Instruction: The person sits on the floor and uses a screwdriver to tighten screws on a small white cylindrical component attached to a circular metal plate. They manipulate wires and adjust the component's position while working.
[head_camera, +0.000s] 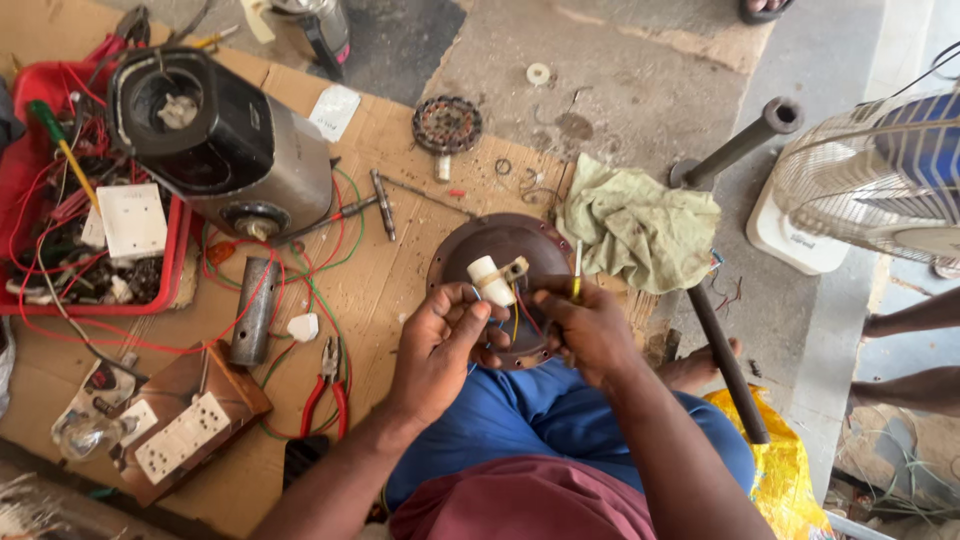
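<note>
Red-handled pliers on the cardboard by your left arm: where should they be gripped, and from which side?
Probably best by the two red handles, from above. The pliers lie flat on the cardboard with jaws pointing away from the person and handles spread nearest the left hand. Wires cross close by.

**A floor-level electrical repair spot**

I'm looking down at an informal repair workshop set up on the ground. Flattened cardboard (390, 290) over bare concrete serves as the work surface. Taking the round brown motor cover (500, 245) as my landmark: to its left lie red-handled pliers (325, 385), a metal appliance body (225, 140) and a red tray (175, 265) stuffed with wires and parts. Above it sits a bare motor winding (447, 124). To its right are a green rag (640, 225) and a white pedestal fan (870, 185). Below-left stands a wooden switchboard (185, 430).
</note>
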